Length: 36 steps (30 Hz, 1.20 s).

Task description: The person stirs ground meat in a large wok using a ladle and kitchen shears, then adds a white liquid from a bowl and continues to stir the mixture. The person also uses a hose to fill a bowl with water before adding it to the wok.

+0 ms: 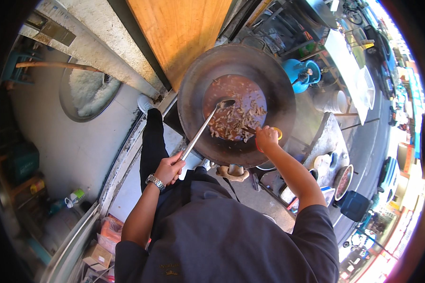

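Note:
A very large dark metal wok (194,81) stands before me, holding reddish-brown liquid with many small browned pieces of food (233,122). My left hand (170,168) is closed around the long metal handle of a ladle (200,132), whose bowl rests at the surface of the liquid near the wok's middle. At the lower right of the wok, my right hand (267,137) grips a tool with a yellow handle part (278,133), with a dark blade-like end reaching to the food; it looks like scissors, partly hidden by my fingers.
A blue gas cylinder (294,72) stands right of the wok, near white buckets (334,102). A wooden board (180,32) rises behind. Bowls (322,163) sit on a ledge at right. At left, a large metal pan (68,106) holds white stuff; a raised door sill (124,155) lies between.

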Tool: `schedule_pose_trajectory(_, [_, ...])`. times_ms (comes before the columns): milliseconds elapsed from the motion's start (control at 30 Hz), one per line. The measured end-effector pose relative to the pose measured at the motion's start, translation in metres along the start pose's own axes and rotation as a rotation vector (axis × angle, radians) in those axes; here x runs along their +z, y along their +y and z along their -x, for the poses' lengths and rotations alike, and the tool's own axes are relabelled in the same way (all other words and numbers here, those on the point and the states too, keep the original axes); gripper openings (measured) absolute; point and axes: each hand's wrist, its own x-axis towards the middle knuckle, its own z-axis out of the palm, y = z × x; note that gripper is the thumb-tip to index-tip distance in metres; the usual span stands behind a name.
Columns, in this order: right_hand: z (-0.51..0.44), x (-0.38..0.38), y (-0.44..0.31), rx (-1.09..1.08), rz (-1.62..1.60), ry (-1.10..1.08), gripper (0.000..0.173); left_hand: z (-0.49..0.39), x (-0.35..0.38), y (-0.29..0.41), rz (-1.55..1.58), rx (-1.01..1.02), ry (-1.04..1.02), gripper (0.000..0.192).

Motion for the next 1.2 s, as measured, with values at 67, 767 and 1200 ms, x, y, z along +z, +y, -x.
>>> schedule_pose_trajectory(67, [0.003, -0.003, 0.003, 0.015, 0.074, -0.019, 0.019, 0.001, 0.002, 0.001, -0.006, -0.006, 0.006, 0.053])
schedule_pose_trajectory(767, [-0.036, -0.030, -0.029, 0.189, -0.102, -0.382, 0.039, 0.008, -0.004, -0.008, 0.024, -0.026, 0.029, 0.054])
schedule_pose_trajectory(1200, [-0.016, -0.024, 0.008, -0.156, -0.090, -0.240, 0.030, 0.006, 0.000, -0.006, 0.034, -0.007, 0.028, 0.053])
